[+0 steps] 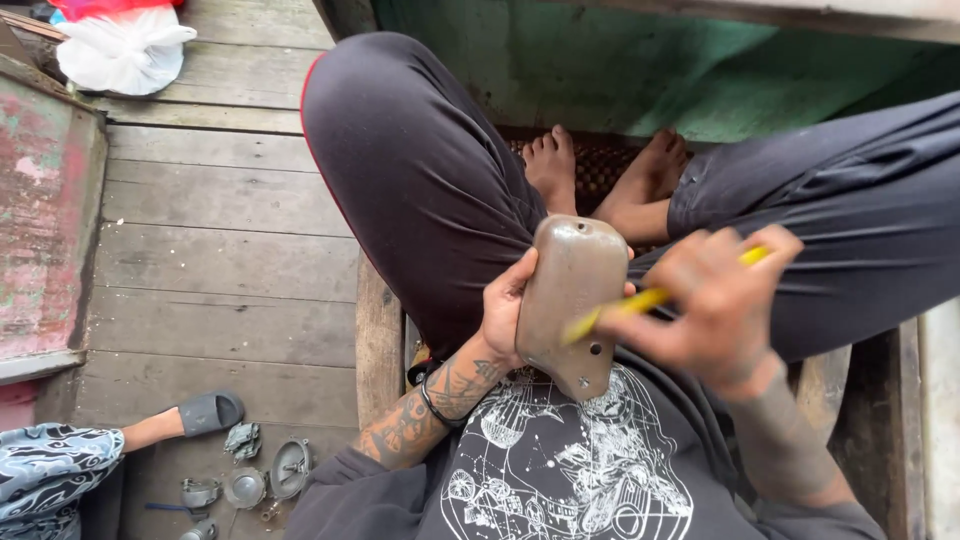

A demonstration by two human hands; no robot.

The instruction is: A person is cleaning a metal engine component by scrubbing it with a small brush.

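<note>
Nearest me, my printed shirt point(560, 470); just above it my left hand point(505, 310) is clamped on the left edge of a brown metal cover point(570, 295), held upright over my lap; my right hand point(720, 300), blurred, is closed around a yellow tool point(625, 305) whose tip lies on the cover; no container shows; far left of the cover, small metal parts point(255, 480) lie on the planks point(220, 250), beside another person's sandalled foot point(205, 412); a white bag point(120, 50) sits well beyond.

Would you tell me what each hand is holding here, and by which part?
The left hand grips a brownish metal cover by its left edge. The right hand holds a yellow tool by its upper handle; motion blur hides its tip.
</note>
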